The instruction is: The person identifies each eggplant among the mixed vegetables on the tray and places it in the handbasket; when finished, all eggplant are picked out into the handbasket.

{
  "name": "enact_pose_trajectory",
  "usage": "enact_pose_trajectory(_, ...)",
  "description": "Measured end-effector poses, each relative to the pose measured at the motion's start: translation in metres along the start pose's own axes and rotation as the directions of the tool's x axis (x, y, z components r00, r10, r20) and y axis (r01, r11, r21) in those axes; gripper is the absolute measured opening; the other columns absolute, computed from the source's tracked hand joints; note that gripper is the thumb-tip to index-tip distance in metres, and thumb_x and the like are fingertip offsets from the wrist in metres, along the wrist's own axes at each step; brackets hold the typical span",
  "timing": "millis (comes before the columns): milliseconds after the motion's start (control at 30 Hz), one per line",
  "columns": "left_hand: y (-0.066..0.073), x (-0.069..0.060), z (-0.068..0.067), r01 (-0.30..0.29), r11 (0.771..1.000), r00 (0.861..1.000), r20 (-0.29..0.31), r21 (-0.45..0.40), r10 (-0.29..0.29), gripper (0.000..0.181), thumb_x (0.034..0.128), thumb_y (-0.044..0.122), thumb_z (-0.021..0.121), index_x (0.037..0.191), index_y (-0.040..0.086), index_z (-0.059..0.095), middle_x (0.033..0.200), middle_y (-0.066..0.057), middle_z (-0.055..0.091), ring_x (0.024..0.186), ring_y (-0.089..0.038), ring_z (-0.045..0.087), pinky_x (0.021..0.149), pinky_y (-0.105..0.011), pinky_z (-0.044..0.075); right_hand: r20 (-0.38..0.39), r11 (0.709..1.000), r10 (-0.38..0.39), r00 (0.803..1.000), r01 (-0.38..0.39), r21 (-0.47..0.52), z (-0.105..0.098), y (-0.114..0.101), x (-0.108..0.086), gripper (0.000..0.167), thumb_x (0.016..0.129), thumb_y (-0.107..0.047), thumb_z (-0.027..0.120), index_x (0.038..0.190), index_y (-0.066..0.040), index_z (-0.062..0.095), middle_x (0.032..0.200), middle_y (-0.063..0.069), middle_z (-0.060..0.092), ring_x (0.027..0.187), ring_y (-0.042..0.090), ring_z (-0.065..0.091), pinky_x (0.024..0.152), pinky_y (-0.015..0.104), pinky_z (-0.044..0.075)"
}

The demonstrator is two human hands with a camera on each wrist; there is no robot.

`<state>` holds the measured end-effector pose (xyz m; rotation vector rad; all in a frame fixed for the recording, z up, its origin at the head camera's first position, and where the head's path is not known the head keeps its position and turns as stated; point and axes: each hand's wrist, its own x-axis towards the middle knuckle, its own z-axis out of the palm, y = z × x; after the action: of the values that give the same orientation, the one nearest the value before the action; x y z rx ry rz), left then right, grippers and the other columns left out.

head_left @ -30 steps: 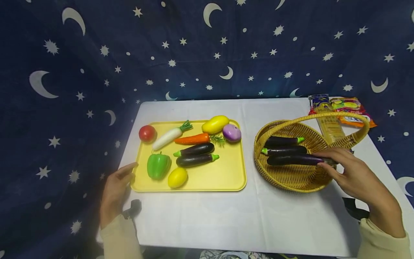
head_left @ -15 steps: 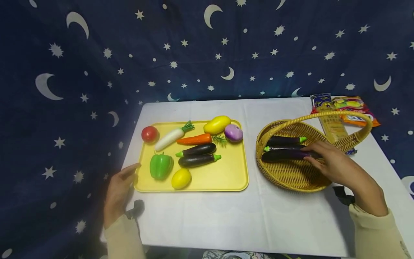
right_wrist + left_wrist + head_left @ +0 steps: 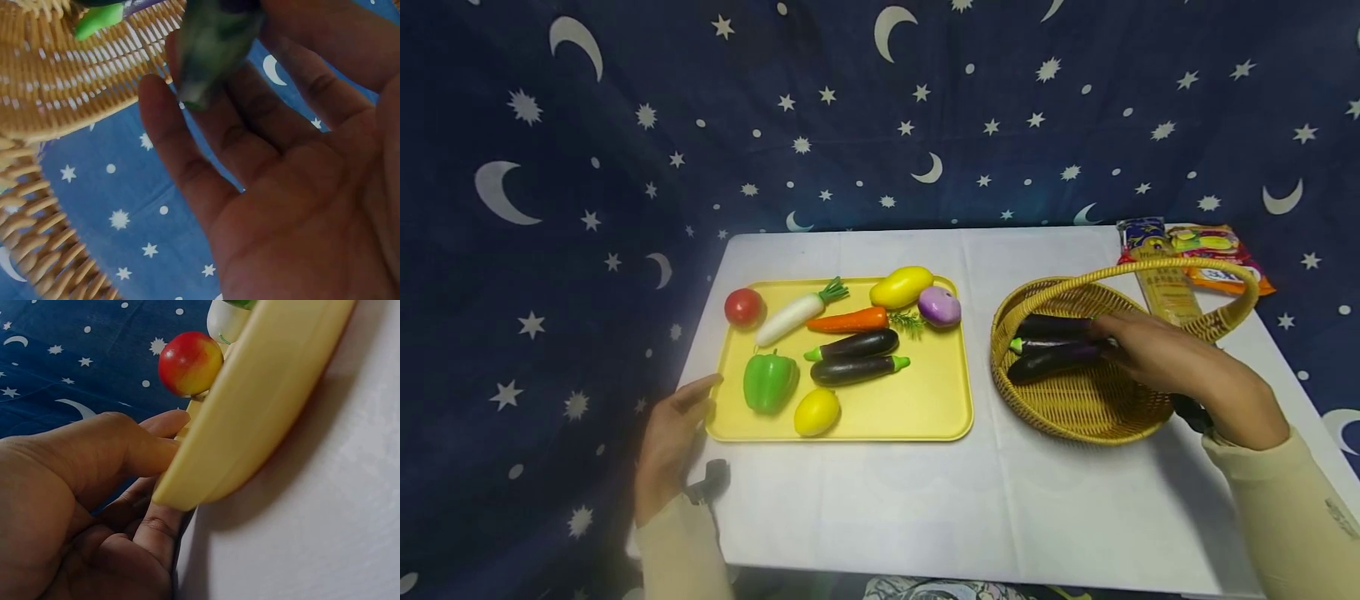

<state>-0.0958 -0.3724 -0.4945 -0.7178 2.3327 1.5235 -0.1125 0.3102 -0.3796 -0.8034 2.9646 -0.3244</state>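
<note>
The near edge of the white desk [image 3: 865, 533] ran along the front. The left hand [image 3: 666, 442] pinched the corner of the yellow tray [image 3: 910, 412], maybe so it would not slide. The right hand [image 3: 1180, 358] seemed to grip the front eggplant [image 3: 1048, 362] near its stem, between thumb and fingers. That eggplant was in the round basket [image 3: 1067, 421], next to two more eggplants [image 3: 1052, 327]. They lay side by side, maybe because long things fit best that way. There was room in the basket on the near side, but the tall handle [image 3: 1187, 262] made a bar to watch for.

On the tray, the lemon [image 3: 817, 412] had room to its right. The red fruit [image 3: 743, 307] sat right at the tray's left edge. A strip of desk lay between tray and basket. Behind the basket were food bags [image 3: 1213, 250], then the starry cloth [image 3: 842, 158].
</note>
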Motion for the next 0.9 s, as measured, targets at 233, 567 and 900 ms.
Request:
enact_pose_trajectory(233,-0.003,0.003,0.001,0.025,1.000,1.000,-0.002,-0.007,-0.025,0.043,0.1053,0.029,0.064,0.147,0.037,0.064,0.167,0.001,0.050,0.164,-0.025,0.028,0.135,-0.059,0.017,0.136,0.997,0.072,0.988,-0.069,-0.025,-0.001,-0.001,0.006,0.038,0.082,0.009,0.078,0.118,-0.002,0.067,0.110,0.016,0.073,0.109,0.040,0.069,0.096,0.062,0.057)
enact_pose_trajectory(567,-0.001,0.003,0.001,0.010,1.000,1.000,-0.011,-0.025,-0.010,0.045,0.1043,0.022,0.064,0.148,0.033,0.064,0.166,-0.002,0.051,0.164,-0.025,0.030,0.136,-0.056,0.020,0.214,0.997,0.077,0.974,-0.077,-0.005,0.009,0.008,0.011,0.036,0.083,0.006,0.079,0.115,-0.001,0.065,0.095,0.008,0.067,0.094,0.028,0.066,0.085,0.054,0.059)
enact_pose_trajectory(900,-0.001,0.006,0.002,0.027,0.998,0.999,-0.018,-0.048,-0.028,0.046,0.1031,0.020,0.064,0.147,0.032,0.065,0.166,-0.003,0.051,0.162,-0.024,0.031,0.135,-0.055,0.022,0.233,0.996,0.089,0.968,-0.088,-0.012,0.016,0.011,0.010,0.049,0.080,0.002,0.085,0.123,0.004,0.063,0.100,0.015,0.068,0.098,0.037,0.068,0.091,0.061,0.059)
